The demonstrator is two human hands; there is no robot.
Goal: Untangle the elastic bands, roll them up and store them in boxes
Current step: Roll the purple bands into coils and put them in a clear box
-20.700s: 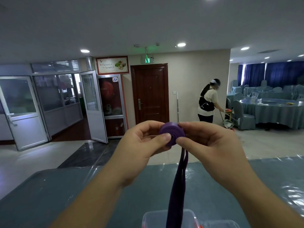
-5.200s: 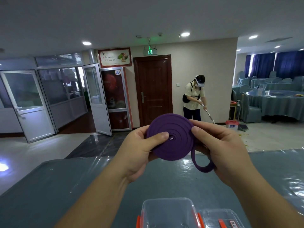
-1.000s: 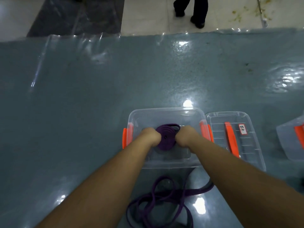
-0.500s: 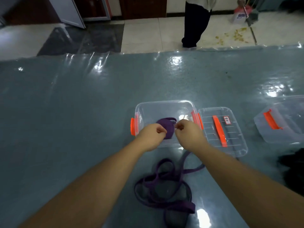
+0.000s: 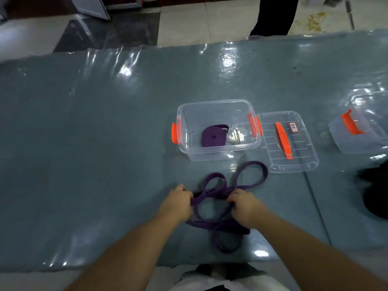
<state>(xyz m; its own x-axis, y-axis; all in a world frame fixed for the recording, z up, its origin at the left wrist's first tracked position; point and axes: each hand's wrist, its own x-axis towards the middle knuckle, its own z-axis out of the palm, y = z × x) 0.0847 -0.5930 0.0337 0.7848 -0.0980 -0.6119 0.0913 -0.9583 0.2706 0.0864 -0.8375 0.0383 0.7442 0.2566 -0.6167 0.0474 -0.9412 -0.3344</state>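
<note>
A rolled purple elastic band lies inside a clear plastic box with orange latches. In front of the box a loose purple band lies in tangled loops on the table. My left hand grips the tangle at its left side. At the right side of the tangle my right hand grips other strands. Both hands sit low on the table, near its front edge.
The box's clear lid with an orange handle lies right of it. A second clear box stands at the far right, with a dark heap below it. A person's legs show beyond the table's far edge.
Both hands have let go of the purple roll, which now lies in the box. They moved back toward me and took hold of the loose tangled band.
</note>
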